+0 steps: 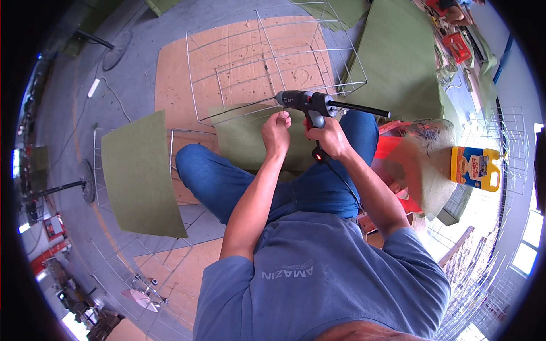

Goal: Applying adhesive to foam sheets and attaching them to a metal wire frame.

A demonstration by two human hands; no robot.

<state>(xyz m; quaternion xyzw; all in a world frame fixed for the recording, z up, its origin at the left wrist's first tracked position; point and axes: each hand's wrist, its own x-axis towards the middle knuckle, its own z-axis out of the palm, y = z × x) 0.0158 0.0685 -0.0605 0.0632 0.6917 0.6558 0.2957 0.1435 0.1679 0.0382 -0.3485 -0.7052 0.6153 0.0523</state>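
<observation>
I see the glue gun [310, 104] held level just above my right hand [330, 139], nozzle end toward my left hand, a dark glue stick [364, 109] projecting from its rear to the right. My right hand is closed around the gun's grip, with a red indicator light [316, 153] showing just below the fist and a cable [341, 182] running down along the right forearm. My left hand [276, 132] sits just beside the right, fingers curled narrow and pinched at the green fabric [244, 139] directly under the nozzle; I cannot tell whether it also grips a wire. The fabric lies across my knees, below both hands. A wire frame [267, 57] stands beyond the hands on a plywood sheet [176, 74]. A second green panel [139, 176] lies well to the left of my left hand. To the right of my right hand, a yellow bottle [476, 167] stands near a red stool [392, 145].
</observation>
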